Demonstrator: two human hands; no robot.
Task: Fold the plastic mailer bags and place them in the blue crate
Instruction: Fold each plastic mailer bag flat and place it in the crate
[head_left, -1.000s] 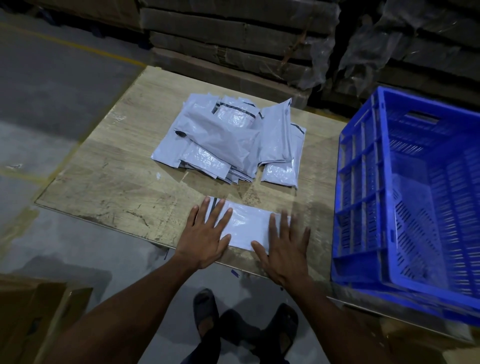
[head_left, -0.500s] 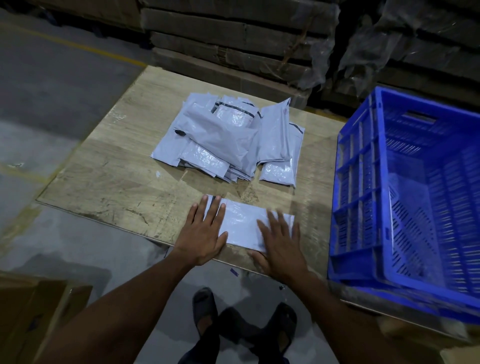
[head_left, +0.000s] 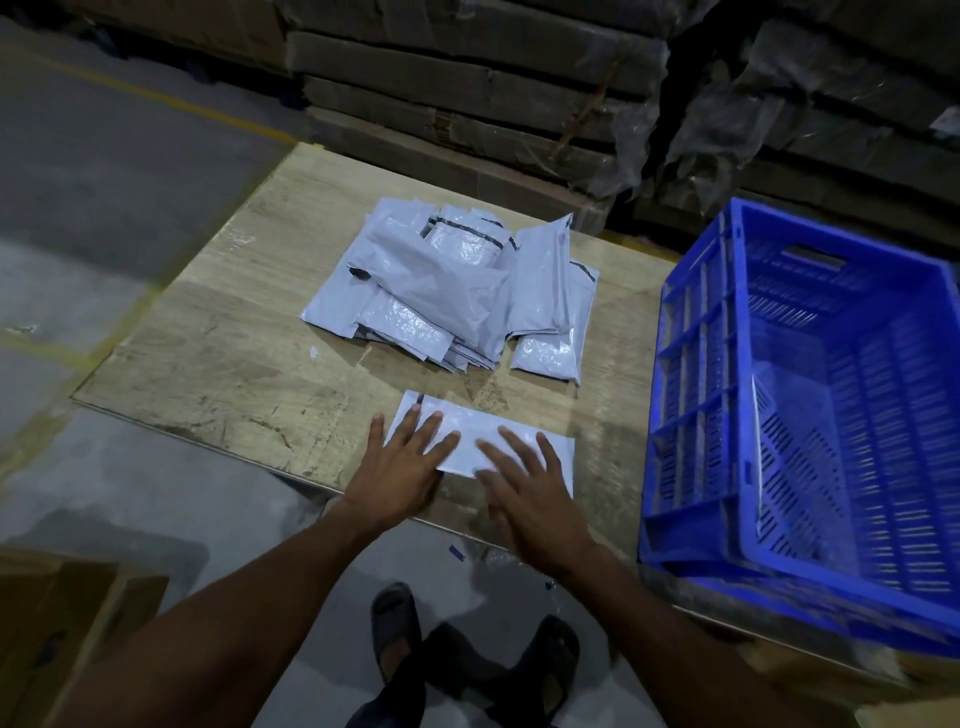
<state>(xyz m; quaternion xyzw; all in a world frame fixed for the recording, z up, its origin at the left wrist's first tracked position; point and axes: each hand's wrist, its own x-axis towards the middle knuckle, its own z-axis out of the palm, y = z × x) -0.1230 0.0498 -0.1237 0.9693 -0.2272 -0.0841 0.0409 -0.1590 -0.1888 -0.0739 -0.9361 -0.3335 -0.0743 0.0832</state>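
Hands are two here, and both of ours lie flat with fingers straight and spread, holding nothing: the left hand (head_left: 400, 465) presses the left end of one folded mailer bag (head_left: 470, 436), and the right hand (head_left: 530, 491) presses its right half, each grip apart and laid on top instead of curled round anything. That single bag lies at the near edge of the table (head_left: 218, 364), directly beneath our fingers. Beyond our fingertips, well apart from the bag we press, sits one loose pile of mailer bags (head_left: 447, 291), grey and overlapping at odd angles; we cannot count them exactly because they cover one another. To the right of the right hand stands one blue crate (head_left: 691, 364) with slatted walls, resting partly on the table's right end; nothing lies between the pressed bag and the crate's near wall. Behind the pile rise stacks of flat cardboard (head_left: 467, 104) wrapped in clear film. Below our wrists we see two sandalled feet (head_left: 397, 618) on the concrete floor, and at the far left of the left arm one cardboard box (head_left: 67, 623).
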